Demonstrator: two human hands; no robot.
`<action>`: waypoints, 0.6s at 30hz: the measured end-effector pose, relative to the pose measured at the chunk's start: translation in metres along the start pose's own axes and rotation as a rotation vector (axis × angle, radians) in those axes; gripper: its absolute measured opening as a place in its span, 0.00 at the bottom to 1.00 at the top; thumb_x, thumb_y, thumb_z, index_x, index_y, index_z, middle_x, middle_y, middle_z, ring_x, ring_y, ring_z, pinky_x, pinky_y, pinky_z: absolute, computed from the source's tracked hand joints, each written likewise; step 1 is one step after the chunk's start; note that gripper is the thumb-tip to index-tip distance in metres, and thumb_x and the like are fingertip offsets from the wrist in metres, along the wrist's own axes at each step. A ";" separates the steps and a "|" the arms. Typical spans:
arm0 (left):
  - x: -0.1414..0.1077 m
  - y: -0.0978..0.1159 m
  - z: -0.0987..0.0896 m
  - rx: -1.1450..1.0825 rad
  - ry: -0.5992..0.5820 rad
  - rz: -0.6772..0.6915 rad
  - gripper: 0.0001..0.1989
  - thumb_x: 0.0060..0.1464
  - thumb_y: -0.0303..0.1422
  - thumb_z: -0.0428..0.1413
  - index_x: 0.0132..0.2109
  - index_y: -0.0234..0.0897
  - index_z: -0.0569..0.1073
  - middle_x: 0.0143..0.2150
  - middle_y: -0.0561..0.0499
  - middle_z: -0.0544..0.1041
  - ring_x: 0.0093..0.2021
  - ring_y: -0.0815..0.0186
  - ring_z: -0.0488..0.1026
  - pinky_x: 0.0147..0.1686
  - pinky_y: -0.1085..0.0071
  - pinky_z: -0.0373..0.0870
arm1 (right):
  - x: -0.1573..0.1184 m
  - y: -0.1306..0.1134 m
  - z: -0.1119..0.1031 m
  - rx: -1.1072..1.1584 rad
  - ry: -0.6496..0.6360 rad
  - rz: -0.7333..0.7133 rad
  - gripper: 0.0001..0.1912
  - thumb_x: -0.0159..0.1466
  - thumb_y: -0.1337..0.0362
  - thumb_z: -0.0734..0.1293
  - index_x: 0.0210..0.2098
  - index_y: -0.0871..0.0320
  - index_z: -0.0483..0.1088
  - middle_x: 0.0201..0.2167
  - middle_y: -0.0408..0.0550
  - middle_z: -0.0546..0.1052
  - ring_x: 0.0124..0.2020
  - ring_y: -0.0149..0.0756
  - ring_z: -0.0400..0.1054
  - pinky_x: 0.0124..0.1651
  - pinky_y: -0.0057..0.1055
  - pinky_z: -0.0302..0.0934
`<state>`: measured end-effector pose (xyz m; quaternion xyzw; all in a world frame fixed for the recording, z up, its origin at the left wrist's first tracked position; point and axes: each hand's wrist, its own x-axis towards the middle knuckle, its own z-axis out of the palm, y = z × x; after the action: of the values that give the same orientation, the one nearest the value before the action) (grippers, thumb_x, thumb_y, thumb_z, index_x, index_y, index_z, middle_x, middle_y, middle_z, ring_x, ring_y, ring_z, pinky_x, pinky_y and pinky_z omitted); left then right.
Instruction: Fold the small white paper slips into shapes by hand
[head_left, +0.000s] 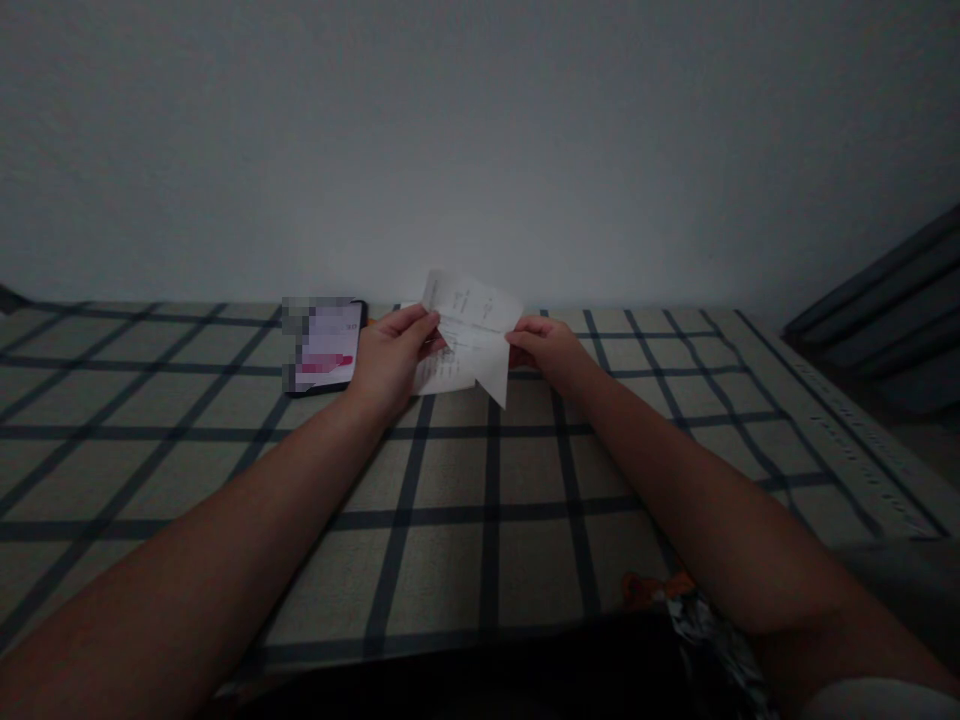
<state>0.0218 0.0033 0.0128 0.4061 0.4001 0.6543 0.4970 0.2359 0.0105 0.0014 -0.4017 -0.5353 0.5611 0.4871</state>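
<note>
A creased white paper with printing (480,325) is held up between my two hands near the far side of the checked cloth. My left hand (394,355) pinches its left edge between thumb and fingers. At the right edge, my right hand (544,345) grips the same paper with its fingertips. Below and behind it, another printed sheet (442,375) shows, lying near the cloth; whether the two are joined I cannot tell. Just left of my left hand lies a phone (330,345) with its screen lit and partly blurred out.
The checked cloth (450,480) covers the surface up to a plain wall (480,140). Dark grey folded fabric (885,310) hangs at the right. Near the front edge, an orange item (656,588) and crinkled dark-and-white material (712,635) lie by my right forearm.
</note>
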 end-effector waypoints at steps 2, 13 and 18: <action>0.000 0.000 -0.001 -0.005 -0.017 0.024 0.08 0.47 0.33 0.69 0.31 0.35 0.78 0.29 0.54 0.77 0.29 0.71 0.74 0.36 0.73 0.77 | 0.000 0.001 0.000 -0.024 -0.010 0.000 0.06 0.55 0.63 0.72 0.28 0.58 0.73 0.24 0.43 0.77 0.26 0.31 0.72 0.34 0.31 0.71; 0.003 -0.002 -0.005 0.061 0.053 0.063 0.09 0.50 0.37 0.66 0.30 0.38 0.77 0.31 0.50 0.78 0.33 0.65 0.75 0.35 0.70 0.76 | 0.000 0.002 -0.002 -0.086 -0.041 -0.020 0.06 0.56 0.61 0.71 0.29 0.57 0.74 0.25 0.43 0.77 0.27 0.32 0.72 0.36 0.31 0.70; 0.001 0.003 -0.003 0.061 0.048 0.037 0.08 0.51 0.37 0.65 0.31 0.38 0.77 0.31 0.50 0.77 0.33 0.66 0.75 0.33 0.71 0.76 | -0.002 0.001 0.000 -0.062 -0.055 -0.026 0.07 0.56 0.60 0.72 0.30 0.57 0.73 0.25 0.43 0.77 0.27 0.32 0.72 0.36 0.32 0.70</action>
<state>0.0178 0.0035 0.0149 0.4123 0.4241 0.6605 0.4625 0.2363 0.0088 0.0004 -0.3941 -0.5708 0.5487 0.4667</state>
